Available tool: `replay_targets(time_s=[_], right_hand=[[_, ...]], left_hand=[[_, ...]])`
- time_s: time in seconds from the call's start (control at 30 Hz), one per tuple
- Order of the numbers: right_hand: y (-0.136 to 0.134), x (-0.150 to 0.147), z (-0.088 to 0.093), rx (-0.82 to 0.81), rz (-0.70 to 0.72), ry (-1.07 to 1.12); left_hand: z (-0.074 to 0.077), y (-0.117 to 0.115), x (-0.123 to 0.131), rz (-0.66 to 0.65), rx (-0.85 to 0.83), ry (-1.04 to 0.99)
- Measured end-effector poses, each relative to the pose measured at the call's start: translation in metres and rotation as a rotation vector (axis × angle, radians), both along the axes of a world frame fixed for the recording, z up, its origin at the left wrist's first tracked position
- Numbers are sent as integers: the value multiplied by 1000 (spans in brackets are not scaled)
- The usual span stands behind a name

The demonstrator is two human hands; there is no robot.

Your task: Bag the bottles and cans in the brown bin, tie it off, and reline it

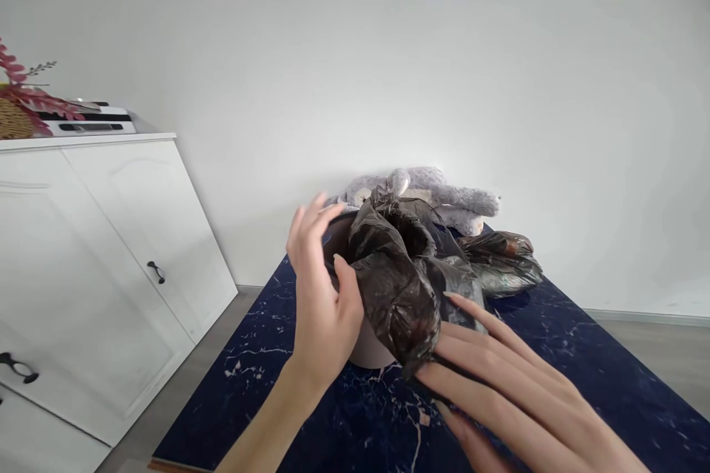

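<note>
A grey-brown bin [370, 346] stands on the dark blue marbled table, with a black plastic bag [395, 288] bunched in its mouth and hanging over its near side. At the bin's left rim, my left hand [322, 295] has its fingers and thumb apart, the thumb beside the bag. My right hand [499, 377] lies along the bag's lower right side, fingers stretched out and touching the plastic. That hand's thumb is partly hidden below the fingers. The bag covers most of the bin's opening.
A second filled plastic bag [502, 264] lies on the table [260, 369] to the right. Behind the bin is a grey plush toy [466, 199] near the wall. On the left stands a white cabinet [100, 236] with a white device [92, 122] and a woven basket [14, 118] on top.
</note>
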State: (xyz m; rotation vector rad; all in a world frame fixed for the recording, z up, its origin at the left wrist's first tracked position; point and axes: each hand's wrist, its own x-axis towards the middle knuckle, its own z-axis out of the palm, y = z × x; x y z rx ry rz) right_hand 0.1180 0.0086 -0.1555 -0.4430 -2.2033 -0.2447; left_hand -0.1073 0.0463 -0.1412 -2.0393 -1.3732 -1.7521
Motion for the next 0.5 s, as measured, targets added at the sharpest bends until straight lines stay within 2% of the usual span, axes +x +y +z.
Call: replay_targets(time_s=[0.07, 0.13, 0.2, 0.33, 0.5], right_hand=[[0, -3, 1, -28, 15, -30], [0, -4, 1, -35, 31, -52], [1, -6, 1, -30, 44, -54], [4, -9, 0, -33, 70, -13], [10, -9, -8, -71, 55, -20]], left_hand=[[13, -5, 1, -93, 87, 247], [24, -6, -1, -183, 102, 466], [32, -6, -4, -221, 89, 579], [36, -5, -16, -165, 148, 566], [23, -6, -45, -58, 245, 451]])
